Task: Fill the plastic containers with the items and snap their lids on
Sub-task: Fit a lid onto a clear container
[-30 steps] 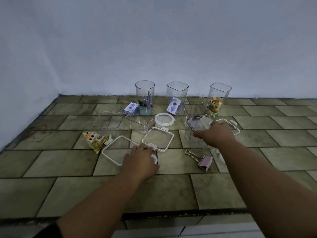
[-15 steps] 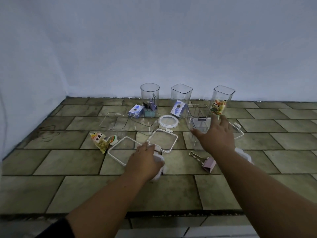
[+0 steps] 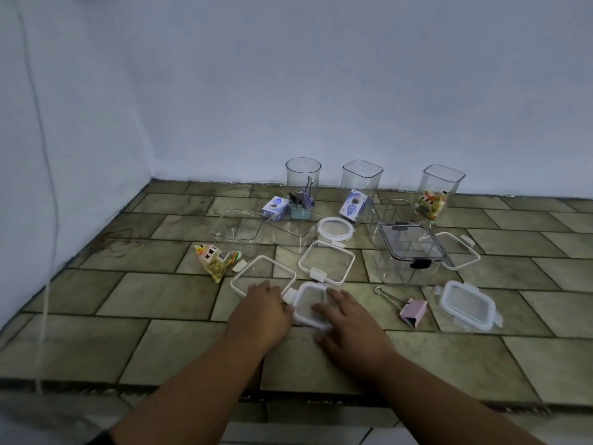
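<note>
The person is wearing a dark sleeve (image 3: 100,440), which is showing only as a narrow edge at the bottom border of the view, on the left arm (image 3: 179,380). The right arm (image 3: 449,390) is showing bare along its whole visible length. The left hand (image 3: 263,311) and the right hand (image 3: 348,322) are going uncovered.

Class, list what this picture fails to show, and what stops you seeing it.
Head view only.
Small lid: partly covered by the right hand.
Left hand: fingertips hidden behind its own knuckles, grip unclear.
Snack packet: print too small to read.
Left forearm: cut off by the bottom edge.
</note>
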